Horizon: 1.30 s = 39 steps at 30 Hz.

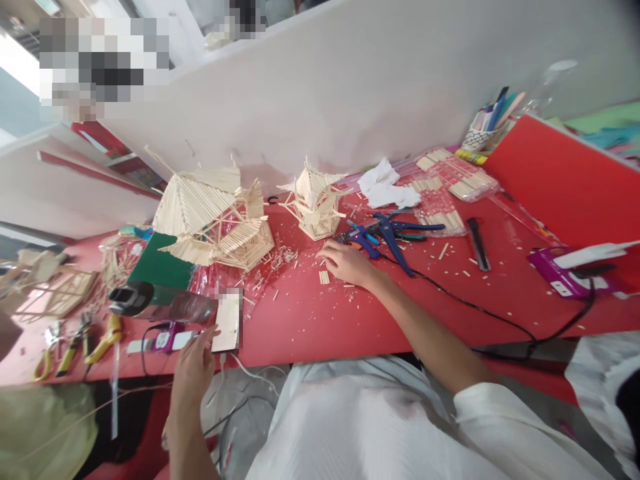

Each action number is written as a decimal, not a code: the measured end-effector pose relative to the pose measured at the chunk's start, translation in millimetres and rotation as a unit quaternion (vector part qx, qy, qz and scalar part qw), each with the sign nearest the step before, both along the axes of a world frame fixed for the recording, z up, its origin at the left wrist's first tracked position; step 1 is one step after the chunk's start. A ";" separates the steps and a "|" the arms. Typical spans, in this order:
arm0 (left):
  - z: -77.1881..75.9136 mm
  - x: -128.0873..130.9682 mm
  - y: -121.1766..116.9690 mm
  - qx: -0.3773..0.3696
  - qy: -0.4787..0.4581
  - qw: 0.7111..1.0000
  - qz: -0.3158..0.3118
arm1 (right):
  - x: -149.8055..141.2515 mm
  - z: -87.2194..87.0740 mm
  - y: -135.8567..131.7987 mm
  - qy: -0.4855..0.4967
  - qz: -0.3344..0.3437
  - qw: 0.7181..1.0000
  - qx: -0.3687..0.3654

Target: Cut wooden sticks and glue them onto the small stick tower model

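Observation:
My left hand (pixel 196 360) is at the table's front edge, fingers loosely apart, with the fingertips at the side of a phone (pixel 227 323) whose screen is lit. Farther right, my right hand (pixel 347 263) rests low over the red table, fingers bent and drawn together; whatever may be between the fingertips is too small to make out. Just below them lies a small panel of wooden sticks (pixel 325 277). Behind it stands a small stick-built pavilion model (pixel 315 200). A blue glue gun (pixel 364 239) and blue-handled cutters (pixel 393 240) lie beside my right hand.
A larger stick pavilion (pixel 205 207) stands left of centre, behind a water bottle (pixel 165 303). Bagged sticks (pixel 440 193), tissue (pixel 385 183), a box cutter (pixel 479 243) and a purple power strip (pixel 575 270) are rightward. Pliers (pixel 73 350) lie near another person's sleeve (pixel 50 427).

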<state>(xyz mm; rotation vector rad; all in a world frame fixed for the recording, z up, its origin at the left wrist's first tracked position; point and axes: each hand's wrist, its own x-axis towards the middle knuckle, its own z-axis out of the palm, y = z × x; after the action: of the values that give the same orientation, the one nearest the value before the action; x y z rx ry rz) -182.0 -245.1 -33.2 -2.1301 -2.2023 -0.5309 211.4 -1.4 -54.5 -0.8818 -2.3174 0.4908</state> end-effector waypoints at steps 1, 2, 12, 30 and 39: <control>2.7 2.0 -1.6 0.006 0.003 1.000 0.003 | 0.0 0.0 0.0 0.000 0.000 1.000 0.000; 5.1 3.7 -3.3 0.013 0.006 1.000 0.003 | 0.0 0.0 0.0 0.000 0.001 1.000 0.000; -1.7 -4.2 -18.0 0.006 0.016 0.999 -0.036 | -0.2 2.8 -1.1 -0.001 0.004 1.000 0.002; 1.0 0.2 -11.9 -0.018 0.017 1.000 -0.015 | -1.0 5.6 -3.9 -0.013 0.004 1.000 0.015; 4.9 3.9 -7.5 0.011 0.035 0.999 0.002 | -1.2 7.5 -4.4 -0.018 0.013 1.000 0.022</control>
<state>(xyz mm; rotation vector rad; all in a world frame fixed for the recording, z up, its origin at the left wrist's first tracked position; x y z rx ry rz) -178.1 -252.6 -28.3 -2.0982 -2.1541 -0.4702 210.3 -5.8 -47.0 -0.8461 -2.3662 0.4373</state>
